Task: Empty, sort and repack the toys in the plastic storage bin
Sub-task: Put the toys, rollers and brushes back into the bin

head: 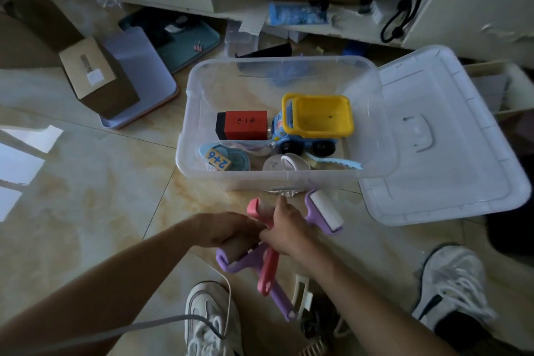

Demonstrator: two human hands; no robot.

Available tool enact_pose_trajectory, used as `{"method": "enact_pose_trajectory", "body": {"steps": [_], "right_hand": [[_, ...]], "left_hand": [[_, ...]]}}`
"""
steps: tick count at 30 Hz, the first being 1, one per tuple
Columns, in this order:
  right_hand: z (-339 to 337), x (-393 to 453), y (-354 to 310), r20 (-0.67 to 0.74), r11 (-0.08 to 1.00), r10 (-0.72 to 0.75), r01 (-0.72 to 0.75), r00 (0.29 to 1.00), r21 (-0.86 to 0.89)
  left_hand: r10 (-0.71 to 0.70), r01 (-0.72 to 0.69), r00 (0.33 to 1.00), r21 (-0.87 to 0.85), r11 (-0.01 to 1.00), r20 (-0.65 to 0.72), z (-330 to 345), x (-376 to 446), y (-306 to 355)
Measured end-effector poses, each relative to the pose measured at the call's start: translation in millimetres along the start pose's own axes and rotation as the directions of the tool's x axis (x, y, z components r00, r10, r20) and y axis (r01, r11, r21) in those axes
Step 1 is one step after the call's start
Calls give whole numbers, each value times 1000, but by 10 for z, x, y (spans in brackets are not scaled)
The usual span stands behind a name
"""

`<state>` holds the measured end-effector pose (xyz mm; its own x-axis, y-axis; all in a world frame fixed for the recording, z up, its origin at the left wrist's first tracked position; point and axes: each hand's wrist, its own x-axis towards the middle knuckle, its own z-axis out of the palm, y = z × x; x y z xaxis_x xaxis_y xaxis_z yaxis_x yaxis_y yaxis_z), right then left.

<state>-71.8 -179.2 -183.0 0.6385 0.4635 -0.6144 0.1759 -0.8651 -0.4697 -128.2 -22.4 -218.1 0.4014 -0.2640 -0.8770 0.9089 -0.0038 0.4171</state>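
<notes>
Bare forearms, no sleeves showing. White mesh sneakers, left [212,321] and right [450,289], with white laces; dark panel on the right one's side.

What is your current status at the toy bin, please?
Left hand and right hand gripping purple and pink rollers. Bin still holds truck, red box. Nothing blocking.

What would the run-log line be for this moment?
hands: left hand and right hand grip rollers | bin: open, truck inside | lid: beside bin
</notes>
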Motion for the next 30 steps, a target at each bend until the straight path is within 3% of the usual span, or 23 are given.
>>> {"method": "enact_pose_trajectory", "body": {"steps": [3, 6, 9, 12, 17, 21, 26, 30], "right_hand": [[-323, -287, -167, 58, 997, -47, 51, 997, -60], [-672, -542, -436, 51, 987, -92, 97, 995, -129], [-1113, -674, -704, -86, 971, -174, 157, 981, -180], [-1489, -564, -854, -273, 966, -239, 199, 932, -164], [-1795, -88, -890, -528, 920, -379, 371, 760, -127], [-1806, 462, -848, -459, 860, -497, 489, 736, -147], [-1766, 956, -781, -179, 868, -492, 465, 852, -173], [-1490, 1309, -837, -289, 904, -427, 406, 857, -131]], "left_hand": [[-19, 33, 991, -99, 995, 133, 15, -223, 105], [91, -72, 985, -133, 989, 145, 144, -516, 372], [268, -261, 963, -156, 953, 23, 244, -847, 781], [434, -443, 897, -168, 881, -88, 160, -999, 1203], [456, -519, 847, -245, 819, -272, -240, -906, 1745], [425, -569, 806, -342, 748, -411, -485, -732, 1928], [330, -595, 763, -406, 694, -556, -776, -474, 1890], [268, -652, 712, -467, 598, -650, -1007, -289, 1782]]}}
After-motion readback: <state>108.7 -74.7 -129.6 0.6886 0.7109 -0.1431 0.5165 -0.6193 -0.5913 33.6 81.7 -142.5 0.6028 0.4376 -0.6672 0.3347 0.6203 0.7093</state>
